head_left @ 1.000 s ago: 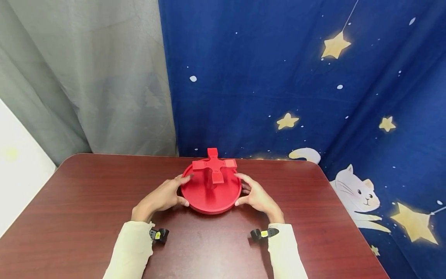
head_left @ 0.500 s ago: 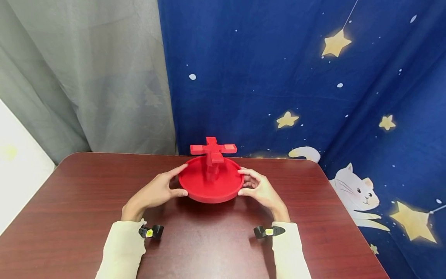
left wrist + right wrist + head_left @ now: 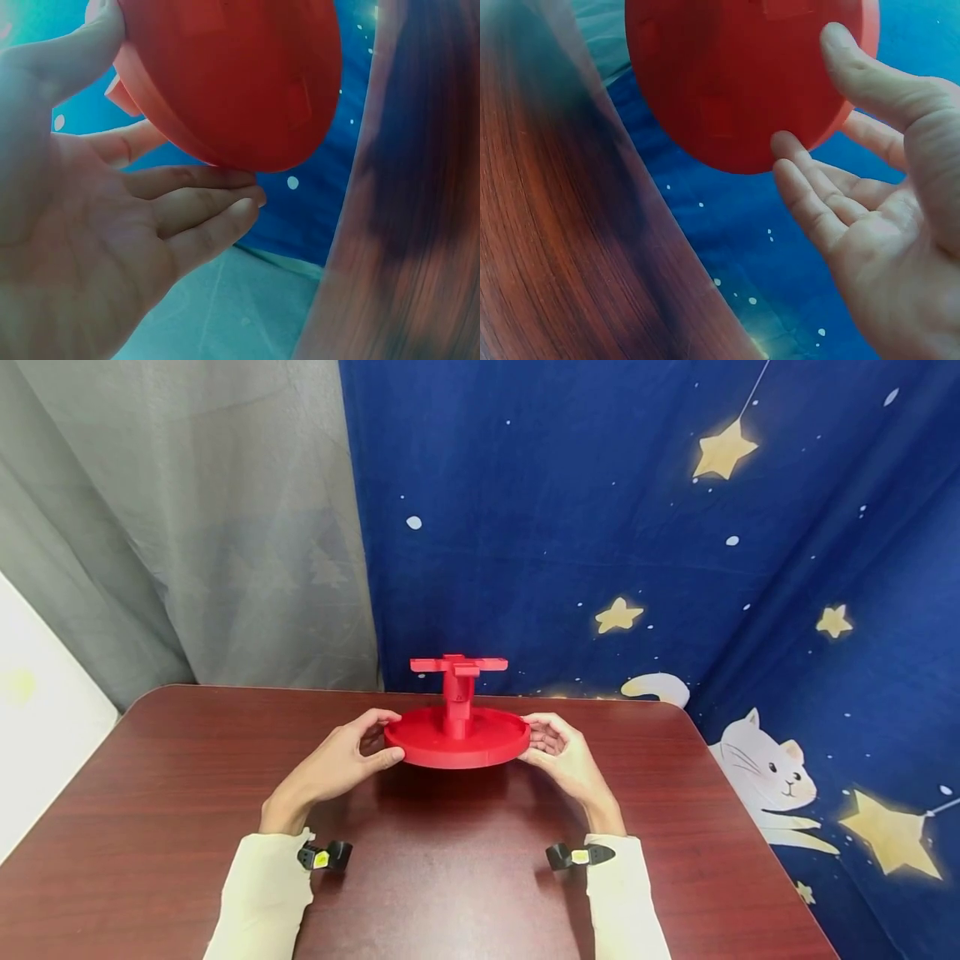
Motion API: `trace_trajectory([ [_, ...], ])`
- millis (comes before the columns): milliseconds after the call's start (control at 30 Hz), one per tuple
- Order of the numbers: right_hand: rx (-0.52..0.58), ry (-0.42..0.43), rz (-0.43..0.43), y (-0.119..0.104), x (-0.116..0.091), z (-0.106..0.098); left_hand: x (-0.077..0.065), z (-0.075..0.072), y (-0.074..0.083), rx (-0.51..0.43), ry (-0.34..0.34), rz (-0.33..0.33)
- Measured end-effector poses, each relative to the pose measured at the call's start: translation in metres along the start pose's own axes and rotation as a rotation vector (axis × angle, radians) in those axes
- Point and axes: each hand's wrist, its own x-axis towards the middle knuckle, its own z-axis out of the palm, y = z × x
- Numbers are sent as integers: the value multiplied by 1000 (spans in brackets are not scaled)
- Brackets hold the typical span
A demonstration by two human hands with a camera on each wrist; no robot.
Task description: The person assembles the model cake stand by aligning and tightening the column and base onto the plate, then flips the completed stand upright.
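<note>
A red round stand [image 3: 459,757] with a low rim and a central post is held above the table, its cross-shaped top [image 3: 459,666] uppermost. My left hand [image 3: 333,766] grips the left side of the rim between thumb and fingers. On the opposite side my right hand [image 3: 567,762] pinches the rim the same way. Both wrist views look up at the flat underside [image 3: 240,75]. In the left wrist view, several fingertips of the left hand lie along the lower edge. The right thumb [image 3: 844,49] presses the underside near the rim in the right wrist view.
The dark red wooden table [image 3: 457,893] extends in front of the stand, whose shadow falls on it. Behind the table's far edge hang a grey curtain [image 3: 262,527] and a blue curtain [image 3: 525,527] with stars. A black camera strap [image 3: 327,857] is on each wrist.
The red stand has risen and tipped from a top view to a nearly side-on view, with its post now visible. Both hands moved with it, and the left forearm shifted slightly left.
</note>
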Motion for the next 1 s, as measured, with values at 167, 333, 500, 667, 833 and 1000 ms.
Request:
trace_trajectory([
  [167,25,80,-9,0,2,2,1,0,3,12,46,0],
  [333,31,139,-10,-3,3,5,2,0,4,27,81,-17],
  [500,10,192,-4,-7,4,8,3,3,6,60,156,16],
  [667,-14,215,-10,-11,4,11,1,3,11,110,246,50],
  [833,-23,280,-13,-16,4,12,0,2,17,124,285,80],
  [1000,-30,317,-12,-24,6,14,3,-1,20,149,296,155],
])
